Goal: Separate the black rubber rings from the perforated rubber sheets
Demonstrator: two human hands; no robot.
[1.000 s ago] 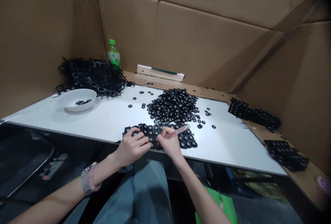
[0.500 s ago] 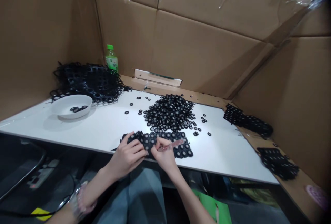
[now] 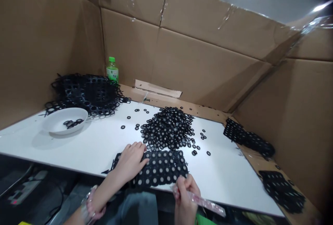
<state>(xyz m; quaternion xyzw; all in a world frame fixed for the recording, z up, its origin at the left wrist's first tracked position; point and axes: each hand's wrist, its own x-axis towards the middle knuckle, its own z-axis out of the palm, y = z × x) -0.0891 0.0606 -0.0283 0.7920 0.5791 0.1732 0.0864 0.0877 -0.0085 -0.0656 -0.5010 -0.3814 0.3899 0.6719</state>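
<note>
- Cardboard sheets (image 3: 197, 65) line the back and sides of the bench, taped at the seams.
- A white tabletop (image 3: 78, 155) runs across the view, with a brown cardboard ledge (image 3: 262, 159) along its right side.
- A tangled heap of black perforated mesh (image 3: 83, 95) sits at the back left; two folded black ring sheets (image 3: 247, 138) (image 3: 282, 190) lie on the ledge.
- A black ring sheet (image 3: 160, 167) lies flat at the table's front edge. It looks light, soft and floppy, so it would likely drape and snag; its intact outer edge seems the best place to hold.
- A loose pile of small black rings with pale centres (image 3: 168, 128) sits just behind that sheet. They look light and quick to scatter.
- A white bowl (image 3: 63, 121) holds a few rings; a green-capped bottle (image 3: 112, 70) stands behind the mesh.
- The left hand (image 3: 130, 161) rests on the sheet's left end, its fingers (image 3: 135, 150) close together and lying flat, not pinching.
- The right hand (image 3: 186, 197) is below the sheet's front edge, off it, its fingers (image 3: 188, 187) curled tightly around a thin pink strip (image 3: 199, 200), which looks slightly bendable.
</note>
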